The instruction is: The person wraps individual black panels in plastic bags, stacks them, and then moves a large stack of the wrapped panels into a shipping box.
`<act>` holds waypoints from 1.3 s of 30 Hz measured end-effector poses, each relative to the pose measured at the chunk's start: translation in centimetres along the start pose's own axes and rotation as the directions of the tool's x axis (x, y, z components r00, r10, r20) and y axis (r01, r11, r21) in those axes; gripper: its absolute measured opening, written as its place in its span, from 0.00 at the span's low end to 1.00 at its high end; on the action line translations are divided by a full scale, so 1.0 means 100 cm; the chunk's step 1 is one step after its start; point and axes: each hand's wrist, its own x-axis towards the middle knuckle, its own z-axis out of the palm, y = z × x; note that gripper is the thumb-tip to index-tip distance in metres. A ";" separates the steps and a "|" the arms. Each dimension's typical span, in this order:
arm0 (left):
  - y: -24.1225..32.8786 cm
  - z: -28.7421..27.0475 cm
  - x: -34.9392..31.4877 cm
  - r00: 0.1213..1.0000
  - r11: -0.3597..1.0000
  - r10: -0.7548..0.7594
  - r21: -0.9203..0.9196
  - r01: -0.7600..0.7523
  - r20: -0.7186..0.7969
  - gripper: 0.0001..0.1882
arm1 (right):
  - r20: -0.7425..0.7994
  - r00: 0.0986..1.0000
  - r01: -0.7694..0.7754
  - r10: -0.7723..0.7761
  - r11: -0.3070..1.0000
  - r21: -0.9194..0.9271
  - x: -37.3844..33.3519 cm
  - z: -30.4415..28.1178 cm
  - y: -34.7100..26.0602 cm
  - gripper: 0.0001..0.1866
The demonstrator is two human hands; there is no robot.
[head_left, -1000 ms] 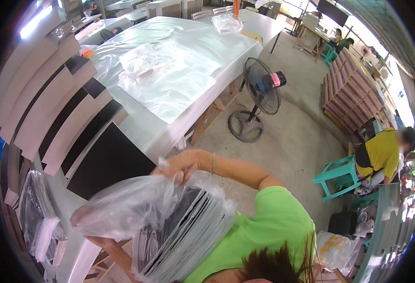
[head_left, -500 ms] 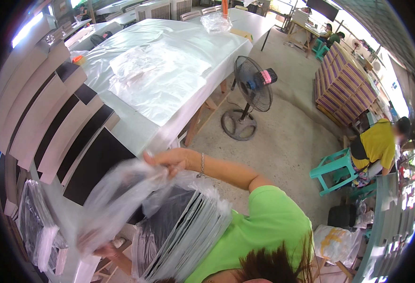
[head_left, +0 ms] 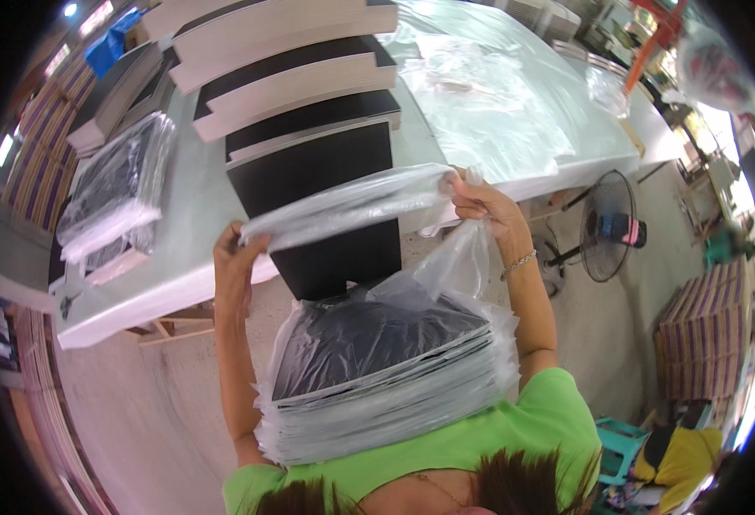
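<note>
- A clear plastic bag (head_left: 351,202) was stretched flat between a person's two raised hands, held above and just beyond a stack of dark boards (head_left: 386,369) that rested against the person's chest.
- The left hand (head_left: 236,257) gripped the bag's left end, fingers closed together over the film.
- The right hand (head_left: 480,202), a thin bracelet (head_left: 519,262) on its wrist, pinched the bag's right end, fingers clamped on the plastic; more film trailed from that hand down to the stack.
- The stack itself sat inside a loose clear wrap, its top board black and its edges showing as grey layers, touching the person's green shirt (head_left: 497,429).
- Beyond the stack stood a white worktable (head_left: 180,275); a black panel (head_left: 317,206) on it hung over the near edge, partly hidden behind the bag.
- Farther back on the table lay more black-and-white panels (head_left: 291,73), fanned in steps.
- To the stack's left on the table lay a wrapped bundle of boards (head_left: 115,189).
- To the right of the stack, on the concrete floor, stood an electric fan (head_left: 613,227).
- A sheet of clear plastic (head_left: 497,103) covered the table's far right part.
</note>
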 end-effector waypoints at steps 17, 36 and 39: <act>0.023 0.017 0.039 0.838 0.299 0.542 0.917 -0.263 0.064 0.41 | 0.249 0.668 0.201 -0.701 -0.153 -0.968 0.082 0.028 0.018 0.37; -0.001 -0.050 -0.051 0.881 0.753 -0.334 -0.466 0.464 0.335 0.26 | -0.070 0.996 -0.048 0.058 0.988 0.145 -0.002 -0.014 0.049 0.18; -0.058 -0.068 -0.082 0.849 0.677 -0.471 -0.519 0.521 0.238 0.22 | 0.026 0.970 -0.242 0.240 0.965 0.101 -0.014 -0.064 0.082 0.17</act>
